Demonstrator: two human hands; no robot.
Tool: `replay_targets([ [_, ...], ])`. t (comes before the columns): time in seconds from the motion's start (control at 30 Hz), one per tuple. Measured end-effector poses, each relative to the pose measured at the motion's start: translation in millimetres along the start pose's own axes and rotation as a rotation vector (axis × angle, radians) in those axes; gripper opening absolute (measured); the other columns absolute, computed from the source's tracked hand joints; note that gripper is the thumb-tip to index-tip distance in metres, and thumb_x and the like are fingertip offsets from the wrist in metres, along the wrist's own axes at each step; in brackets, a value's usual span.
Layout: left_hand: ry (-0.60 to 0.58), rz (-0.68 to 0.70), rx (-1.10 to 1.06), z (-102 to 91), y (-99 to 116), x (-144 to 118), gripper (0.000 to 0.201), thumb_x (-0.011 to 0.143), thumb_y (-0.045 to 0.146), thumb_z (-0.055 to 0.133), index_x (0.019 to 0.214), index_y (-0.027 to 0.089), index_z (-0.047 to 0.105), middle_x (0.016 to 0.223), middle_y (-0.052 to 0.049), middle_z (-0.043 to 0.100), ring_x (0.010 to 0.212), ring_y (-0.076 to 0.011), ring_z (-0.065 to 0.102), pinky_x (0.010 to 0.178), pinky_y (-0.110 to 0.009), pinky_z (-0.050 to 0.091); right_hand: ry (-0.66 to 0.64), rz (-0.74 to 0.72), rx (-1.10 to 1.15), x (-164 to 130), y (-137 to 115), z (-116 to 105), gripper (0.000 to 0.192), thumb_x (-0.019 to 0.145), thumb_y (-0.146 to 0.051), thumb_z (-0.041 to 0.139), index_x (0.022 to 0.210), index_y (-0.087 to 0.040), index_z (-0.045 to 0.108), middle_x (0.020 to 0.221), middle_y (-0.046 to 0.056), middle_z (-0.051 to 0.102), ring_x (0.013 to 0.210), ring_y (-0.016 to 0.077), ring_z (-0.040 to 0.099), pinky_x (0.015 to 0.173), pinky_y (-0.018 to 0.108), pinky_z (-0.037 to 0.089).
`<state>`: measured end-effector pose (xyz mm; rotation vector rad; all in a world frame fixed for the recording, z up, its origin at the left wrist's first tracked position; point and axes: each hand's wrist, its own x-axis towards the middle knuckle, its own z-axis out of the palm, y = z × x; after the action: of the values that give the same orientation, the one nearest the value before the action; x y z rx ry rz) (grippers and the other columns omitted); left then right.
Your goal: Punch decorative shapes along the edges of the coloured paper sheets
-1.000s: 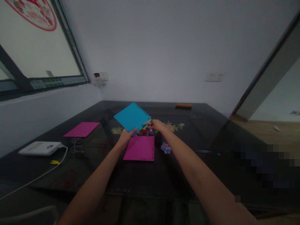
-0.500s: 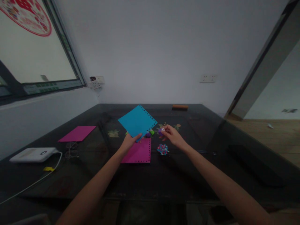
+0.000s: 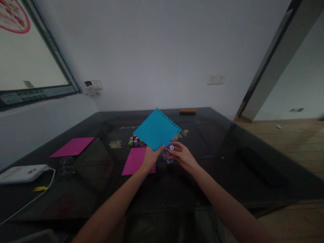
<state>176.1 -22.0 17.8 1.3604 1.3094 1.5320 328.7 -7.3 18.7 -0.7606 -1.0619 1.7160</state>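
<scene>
Two hands over the dark table (image 3: 227, 162): left hand (image 3: 151, 158) pinches the blue sheet (image 3: 157, 130) by its corner; right hand (image 3: 182, 156) grips a purple punch (image 3: 171, 146).

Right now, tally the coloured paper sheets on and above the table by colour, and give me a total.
Blue sheet, pinched at its near corner in the left hand's grip: 1
Pink sheets, one under the hands and one far left on the table: 2
Total: 3
</scene>
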Motion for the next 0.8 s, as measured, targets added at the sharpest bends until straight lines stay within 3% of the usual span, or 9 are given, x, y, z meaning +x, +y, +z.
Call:
replay_targets([
  [0.1,-0.005,0.038,0.095,-8.4,-1.8,4.8,0.024,0.068,0.04,0.066,0.065,0.017,0.064,0.06,-0.004,0.067,0.059,-0.0206,0.062,0.063,-0.031,0.047,-0.032,-0.008,0.046,-2.6,3.0,0.7,0.045,0.054,-0.022,0.081,0.093,-0.019,0.057,0.088,0.005,0.069,0.072,0.017,0.068,0.075,0.032,0.055],
  [0.2,0.003,0.061,0.142,-10.7,-2.4,8.4,0.025,0.069,0.04,0.066,0.06,0.017,0.062,0.055,-0.004,0.065,0.056,-0.0205,0.061,0.062,-0.031,0.047,-0.002,-0.033,0.053,-1.4,3.8,-1.2,0.043,0.057,-0.028,0.08,0.093,-0.019,0.057,0.089,0.005,0.069,0.074,0.0185,0.069,0.077,0.036,0.055],
  [0.5,-0.023,0.046,0.11,-7.6,-1.9,6.7,0.02,0.069,0.038,0.069,0.065,0.018,0.065,0.067,-0.008,0.071,0.065,-0.0257,0.066,0.064,-0.033,0.049,0.024,-0.07,0.032,-0.6,3.5,-2.0,0.036,0.058,-0.032,0.079,0.088,-0.017,0.063,0.09,0.007,0.069,0.09,0.0238,0.066,0.077,0.036,0.055],
  [0.8,0.006,0.073,0.14,-7.9,-5.0,8.5,0.02,0.067,0.037,0.07,0.071,0.017,0.067,0.076,-0.009,0.072,0.07,-0.0271,0.067,0.065,-0.034,0.049,0.046,-0.083,0.042,-0.9,2.4,-0.2,0.035,0.057,-0.03,0.08,0.086,-0.018,0.064,0.087,0.006,0.069,0.086,0.0226,0.067,0.075,0.036,0.055],
])
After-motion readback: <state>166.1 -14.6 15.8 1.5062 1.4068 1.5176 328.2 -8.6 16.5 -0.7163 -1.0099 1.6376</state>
